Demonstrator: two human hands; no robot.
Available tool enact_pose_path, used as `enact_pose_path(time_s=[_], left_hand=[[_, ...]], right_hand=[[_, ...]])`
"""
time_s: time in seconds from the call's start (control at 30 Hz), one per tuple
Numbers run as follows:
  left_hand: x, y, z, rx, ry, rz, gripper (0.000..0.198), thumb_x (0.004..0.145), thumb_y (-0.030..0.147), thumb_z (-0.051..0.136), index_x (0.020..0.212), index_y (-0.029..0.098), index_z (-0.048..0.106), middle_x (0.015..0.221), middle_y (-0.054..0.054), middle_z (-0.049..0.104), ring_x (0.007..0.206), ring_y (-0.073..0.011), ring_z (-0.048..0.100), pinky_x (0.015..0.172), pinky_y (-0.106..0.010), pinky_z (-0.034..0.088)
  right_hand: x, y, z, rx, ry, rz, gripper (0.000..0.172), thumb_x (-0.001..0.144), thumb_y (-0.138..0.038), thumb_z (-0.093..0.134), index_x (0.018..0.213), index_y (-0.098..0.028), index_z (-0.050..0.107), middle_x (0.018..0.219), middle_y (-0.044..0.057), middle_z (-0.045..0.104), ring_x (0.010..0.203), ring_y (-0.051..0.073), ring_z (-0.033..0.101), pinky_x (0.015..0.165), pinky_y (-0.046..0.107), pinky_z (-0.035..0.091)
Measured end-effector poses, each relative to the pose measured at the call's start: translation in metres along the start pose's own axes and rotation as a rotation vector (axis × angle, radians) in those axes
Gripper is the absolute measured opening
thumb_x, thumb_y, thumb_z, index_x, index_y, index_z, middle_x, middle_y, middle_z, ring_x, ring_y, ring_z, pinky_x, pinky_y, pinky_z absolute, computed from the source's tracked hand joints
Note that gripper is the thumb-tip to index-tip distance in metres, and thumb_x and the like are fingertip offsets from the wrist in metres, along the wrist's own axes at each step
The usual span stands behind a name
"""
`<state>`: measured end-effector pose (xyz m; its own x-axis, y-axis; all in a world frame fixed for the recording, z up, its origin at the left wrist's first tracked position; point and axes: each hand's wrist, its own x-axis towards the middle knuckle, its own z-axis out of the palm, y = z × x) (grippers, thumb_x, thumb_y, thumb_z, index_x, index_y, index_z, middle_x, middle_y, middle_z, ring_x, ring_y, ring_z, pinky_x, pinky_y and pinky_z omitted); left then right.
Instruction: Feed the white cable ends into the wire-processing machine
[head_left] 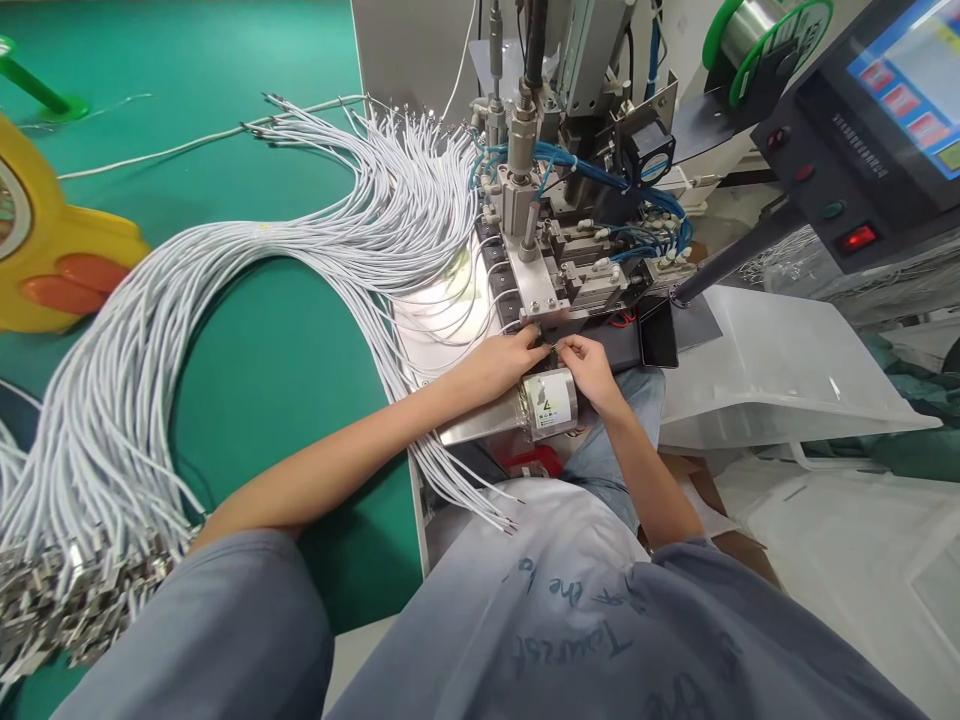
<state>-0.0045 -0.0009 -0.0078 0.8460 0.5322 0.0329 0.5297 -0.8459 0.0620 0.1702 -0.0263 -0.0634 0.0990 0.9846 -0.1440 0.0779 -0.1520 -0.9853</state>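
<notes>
My left hand (511,356) reaches in from the left with its fingertips pinched together at the front edge of a metal machine (536,255) with air cylinders and blue hoses. Opposite it, my right hand (589,366) is also closed in a pinch, and the fingertips of both hands nearly meet. Whatever lies between them is too small to make out. Just below the hands is a metal box with a printed label (551,402). White cables (420,200) in a thick bundle fan out toward the machine, and several single ones loop close to my left hand.
The bundle crosses a green table mat (247,350), with metal connectors (82,590) at its near end. A yellow toy-like object (75,250) stands at left. To the right are a control screen (919,85), a solder wire spool (761,35), a black bin (660,338) and translucent plastic boxes (780,370).
</notes>
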Motion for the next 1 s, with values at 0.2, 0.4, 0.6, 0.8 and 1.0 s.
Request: enact_pose_path(time_s=[0.2, 0.4, 0.6, 0.8, 1.0], left_hand=[[0.001, -0.001, -0.001, 0.030, -0.007, 0.025, 0.032, 0.087, 0.006, 0.037, 0.112, 0.012, 0.057, 0.096, -0.010, 0.055, 0.068, -0.0135, 0.060, 0.058, -0.024, 0.045], [0.001, -0.003, 0.004, 0.022, 0.020, 0.033, 0.032, 0.087, 0.007, 0.037, 0.112, 0.012, 0.056, 0.096, -0.010, 0.054, 0.069, -0.0129, 0.060, 0.058, -0.023, 0.046], [0.000, -0.004, 0.009, 0.020, 0.046, 0.036, 0.032, 0.087, 0.008, 0.037, 0.113, 0.012, 0.056, 0.095, -0.010, 0.055, 0.069, -0.0132, 0.060, 0.058, -0.023, 0.046], [0.001, -0.003, 0.006, 0.012, 0.027, 0.021, 0.032, 0.087, 0.007, 0.038, 0.112, 0.012, 0.056, 0.093, -0.009, 0.055, 0.068, -0.0143, 0.061, 0.056, -0.024, 0.044], [0.001, -0.002, 0.003, -0.005, -0.001, 0.009, 0.032, 0.088, 0.009, 0.038, 0.114, 0.013, 0.056, 0.094, -0.010, 0.055, 0.069, -0.0149, 0.061, 0.057, -0.024, 0.044]], right_hand=[[0.001, -0.003, 0.001, 0.055, 0.008, 0.067, 0.019, 0.067, -0.038, 0.059, 0.068, -0.019, 0.059, 0.059, -0.002, 0.055, 0.055, 0.011, 0.050, 0.048, 0.024, 0.036], [-0.002, -0.004, 0.002, 0.087, 0.014, 0.094, 0.017, 0.065, -0.034, 0.061, 0.064, -0.018, 0.058, 0.056, -0.003, 0.053, 0.053, 0.009, 0.047, 0.049, 0.023, 0.036], [-0.004, -0.003, 0.003, 0.042, 0.023, 0.015, 0.020, 0.069, -0.037, 0.059, 0.065, -0.018, 0.056, 0.055, -0.004, 0.052, 0.053, 0.010, 0.046, 0.053, 0.024, 0.038], [-0.006, -0.007, 0.003, 0.034, 0.041, 0.012, 0.019, 0.069, -0.037, 0.058, 0.067, -0.018, 0.057, 0.055, -0.004, 0.051, 0.053, 0.010, 0.046, 0.054, 0.025, 0.038], [-0.008, -0.008, 0.001, 0.115, 0.038, 0.094, 0.017, 0.063, -0.034, 0.064, 0.066, -0.017, 0.060, 0.056, -0.003, 0.054, 0.053, 0.009, 0.047, 0.052, 0.023, 0.037]])
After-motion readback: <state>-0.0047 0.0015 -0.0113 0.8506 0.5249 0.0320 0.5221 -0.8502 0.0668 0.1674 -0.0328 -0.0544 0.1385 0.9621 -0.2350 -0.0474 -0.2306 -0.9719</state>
